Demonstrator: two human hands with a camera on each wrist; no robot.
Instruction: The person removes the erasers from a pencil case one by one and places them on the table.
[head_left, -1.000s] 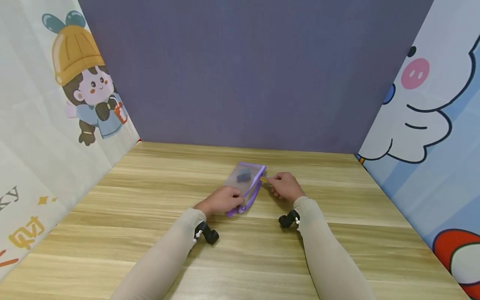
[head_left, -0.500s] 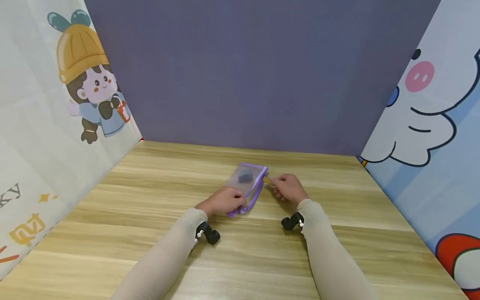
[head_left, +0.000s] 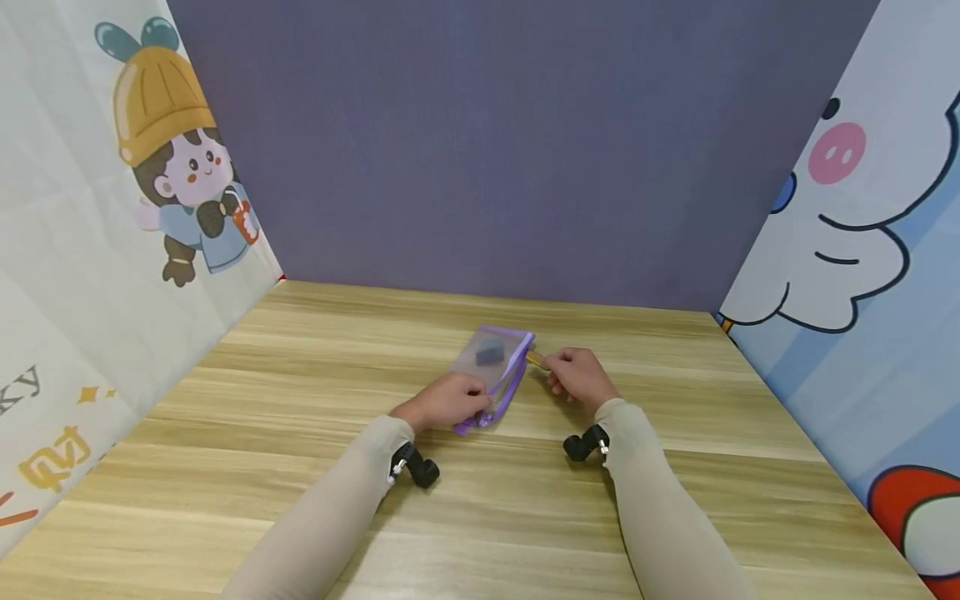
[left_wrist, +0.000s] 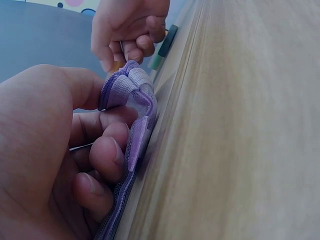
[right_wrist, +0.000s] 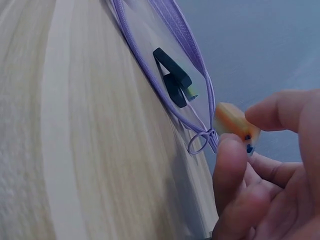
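A see-through zip pouch (head_left: 468,360) with purple edging lies on the table, its mouth gaping to the right. My left hand (head_left: 448,402) pinches the near end of its purple zip edge (left_wrist: 122,87). Beyond the mouth, my right hand (head_left: 579,375) holds a small orange-yellow block (right_wrist: 231,120) with blue marks between thumb and fingers. The block's far end overlaps the pouch's rim in the right wrist view. Dark pieces (right_wrist: 172,70) with a bit of green show inside the pouch; their kind is unclear.
The wood-grain table (head_left: 360,333) spreads around the pouch. A purple-grey panel (head_left: 495,150) stands behind it. Cartoon-printed walls (head_left: 877,167) close off both sides. A thin purple cord loop (right_wrist: 200,142) hangs at the pouch's corner.
The head view has shifted slightly. Both hands keep their grips, and the block stays at the pouch's mouth with little movement.
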